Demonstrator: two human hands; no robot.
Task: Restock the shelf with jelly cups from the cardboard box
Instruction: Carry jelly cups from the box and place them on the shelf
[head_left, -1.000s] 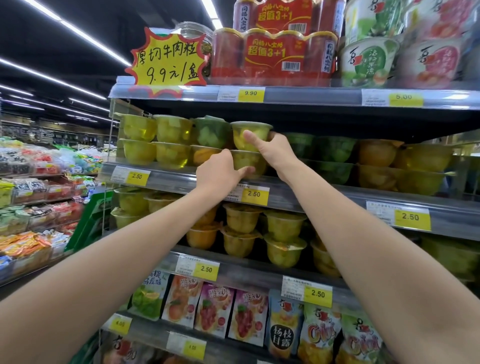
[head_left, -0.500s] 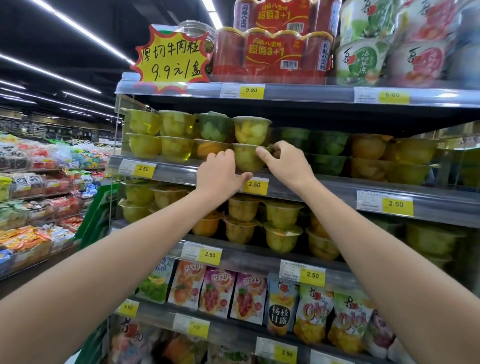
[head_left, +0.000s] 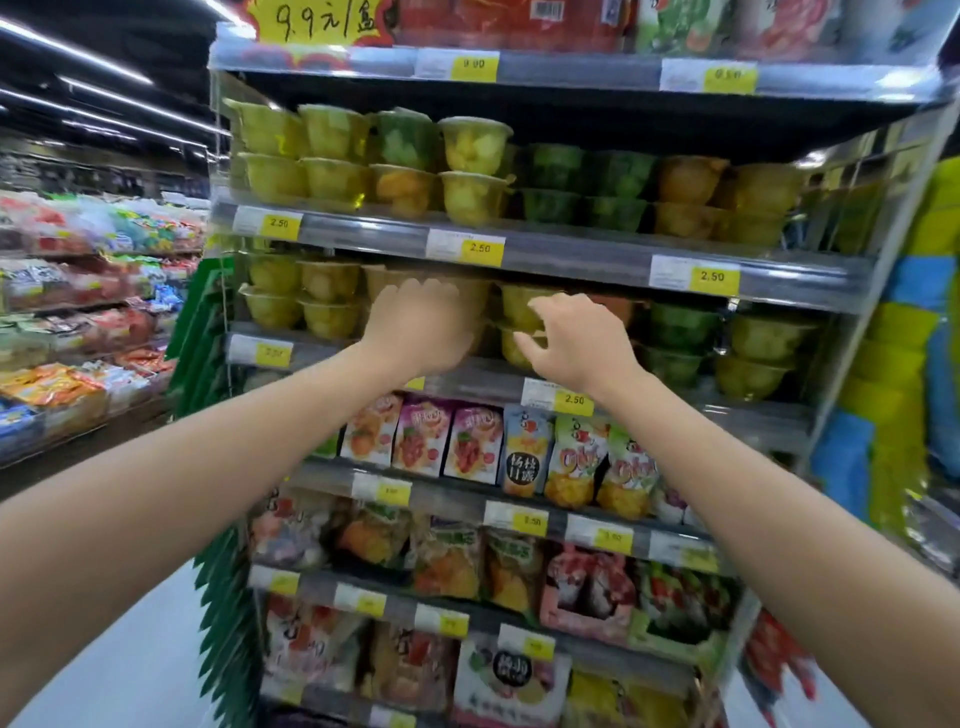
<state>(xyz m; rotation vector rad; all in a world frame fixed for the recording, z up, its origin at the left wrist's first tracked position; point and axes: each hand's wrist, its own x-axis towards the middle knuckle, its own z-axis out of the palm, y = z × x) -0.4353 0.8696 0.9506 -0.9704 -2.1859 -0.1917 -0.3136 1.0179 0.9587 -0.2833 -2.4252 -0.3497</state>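
Jelly cups fill two shelves in the head view. On the upper jelly shelf (head_left: 571, 255) a stack of two yellow cups (head_left: 474, 171) stands at the front, free of both hands. My left hand (head_left: 418, 327) hovers in front of the cups on the lower jelly shelf, its back toward me, fingers loosely bent, nothing seen in it. My right hand (head_left: 579, 340) hangs beside it with loosely curled fingers, close to a yellow cup (head_left: 519, 312) but not gripping it. The cardboard box is out of view. The picture is motion-blurred.
Fruit jelly pouches (head_left: 467, 441) hang in rows below the cups. Red cans and bowls stand on the top shelf (head_left: 519, 67). A snack display (head_left: 78, 312) runs along the aisle at left. Yellow and blue goods (head_left: 904, 364) sit at right.
Both hands let go of the yellow cup stack on the upper jelly shelf and dropped to the level of the shelf below. The camera tilted downward.
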